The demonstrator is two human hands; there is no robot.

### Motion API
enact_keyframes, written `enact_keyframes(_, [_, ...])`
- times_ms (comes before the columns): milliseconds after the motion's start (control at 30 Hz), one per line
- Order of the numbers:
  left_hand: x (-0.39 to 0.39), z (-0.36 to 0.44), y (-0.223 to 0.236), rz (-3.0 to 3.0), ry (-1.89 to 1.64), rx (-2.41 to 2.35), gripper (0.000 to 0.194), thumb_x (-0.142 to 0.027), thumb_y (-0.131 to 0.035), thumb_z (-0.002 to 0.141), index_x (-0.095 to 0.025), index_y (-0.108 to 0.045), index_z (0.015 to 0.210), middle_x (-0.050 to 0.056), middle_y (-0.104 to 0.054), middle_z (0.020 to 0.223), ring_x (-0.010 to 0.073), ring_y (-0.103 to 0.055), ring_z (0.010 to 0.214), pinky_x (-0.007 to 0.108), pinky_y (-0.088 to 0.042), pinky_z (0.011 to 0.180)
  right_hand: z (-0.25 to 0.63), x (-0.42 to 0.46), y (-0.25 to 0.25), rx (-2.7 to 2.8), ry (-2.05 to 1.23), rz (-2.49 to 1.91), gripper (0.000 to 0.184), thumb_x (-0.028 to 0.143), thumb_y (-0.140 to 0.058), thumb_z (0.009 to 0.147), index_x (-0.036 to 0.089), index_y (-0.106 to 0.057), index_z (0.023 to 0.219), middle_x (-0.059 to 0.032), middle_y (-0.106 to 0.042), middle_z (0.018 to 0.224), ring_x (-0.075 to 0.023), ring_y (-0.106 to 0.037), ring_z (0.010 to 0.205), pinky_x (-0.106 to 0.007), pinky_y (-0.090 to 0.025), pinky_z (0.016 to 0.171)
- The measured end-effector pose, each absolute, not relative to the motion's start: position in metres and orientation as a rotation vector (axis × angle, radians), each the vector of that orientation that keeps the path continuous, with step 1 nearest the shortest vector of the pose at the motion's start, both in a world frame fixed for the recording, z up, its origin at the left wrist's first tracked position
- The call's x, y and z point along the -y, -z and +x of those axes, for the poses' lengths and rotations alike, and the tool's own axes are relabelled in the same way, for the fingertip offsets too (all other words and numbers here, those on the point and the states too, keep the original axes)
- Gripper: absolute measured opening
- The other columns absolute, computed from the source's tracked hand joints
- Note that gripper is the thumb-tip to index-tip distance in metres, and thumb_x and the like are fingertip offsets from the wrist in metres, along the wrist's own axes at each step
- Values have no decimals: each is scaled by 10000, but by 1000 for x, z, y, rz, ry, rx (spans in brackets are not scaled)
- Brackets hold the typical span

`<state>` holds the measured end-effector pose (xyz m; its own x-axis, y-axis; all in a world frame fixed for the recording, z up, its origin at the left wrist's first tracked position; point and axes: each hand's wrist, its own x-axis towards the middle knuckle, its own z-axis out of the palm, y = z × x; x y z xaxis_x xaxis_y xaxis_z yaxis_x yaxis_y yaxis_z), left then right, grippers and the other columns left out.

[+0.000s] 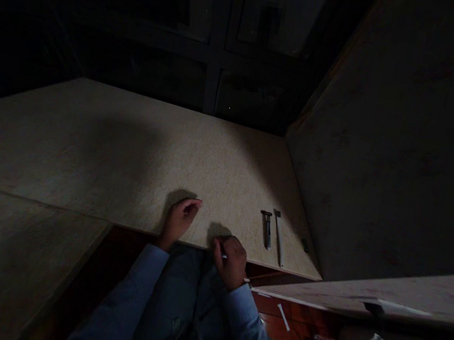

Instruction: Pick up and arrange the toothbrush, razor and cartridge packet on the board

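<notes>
If lifting razor (267, 232) or toothbrush (279, 239) — on worktop (219, 163), right of right hand (233, 261) — expect light, stiff, probably slick; take mid-length. Curled fingers (194, 203) there and on left hand (179, 221) — whether fully closed, can't tell.

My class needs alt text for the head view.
A person's left hand and right hand, curled, are at the near edge of a pale, dimly lit table. To the right lie a razor and a toothbrush.
</notes>
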<state>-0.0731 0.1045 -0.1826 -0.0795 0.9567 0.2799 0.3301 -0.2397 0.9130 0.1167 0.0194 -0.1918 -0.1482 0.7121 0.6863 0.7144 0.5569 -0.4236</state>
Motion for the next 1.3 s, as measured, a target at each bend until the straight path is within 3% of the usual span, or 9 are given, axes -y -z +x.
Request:
enact_keyframes(300, [-104, -73, 181, 1560, -1346, -1401, 255, -371, -587, 848, -192, -749, 930, 90, -794, 964, 229, -742, 885, 353, -599, 802, 118, -19, 190, 1882, -48, -1143, 175, 213, -521, 991, 191, -655, 880, -67, -701, 763, -192, -653, 721, -297, -509, 658])
enact_keyframes(933, [-108, -77, 182, 1519, -1297, -1457, 304, -433, -629, 811, -184, -753, 934, 90, -790, 991, 241, -737, 923, 379, -600, 871, 114, -22, 195, 1877, -29, -1202, 295, 289, -456, 1020, 200, -657, 823, -61, -691, 722, -184, -625, 696, -303, -495, 642])
enact_keyframes(1300, [-107, -77, 179, 1537, -1272, -1476, 350, -474, -614, 801, -183, -750, 942, 101, -791, 1013, 261, -737, 953, 419, -582, 918, 114, -22, 193, 1887, -31, -1178, 272, 283, -460, 1021, 199, -648, 843, -60, -683, 733, -185, -621, 705, -304, -487, 645])
